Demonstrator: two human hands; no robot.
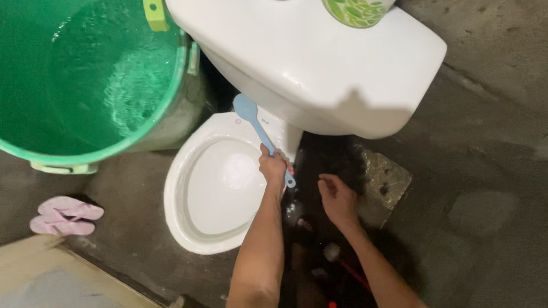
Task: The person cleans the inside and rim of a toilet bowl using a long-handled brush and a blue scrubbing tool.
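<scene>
The light blue brush (pixel 260 130) slants across the back rim of the white toilet bowl (pixel 188 228), its head up by the tank (pixel 319 63); the left hand (pixel 274 166) is closed around its handle, hiding the middle. The right hand (pixel 338 199) hangs loosely curled over dark, indistinct floor, touching nothing clearly. Upward, a green-patterned container (pixel 357 11) is cut off; left stands a green water bucket (pixel 91 153).

I see one package only — a round container (pixel 358 10) with a green-and-white leaf pattern, standing on the white toilet tank lid (pixel 297 51), cut off by the top edge.
</scene>
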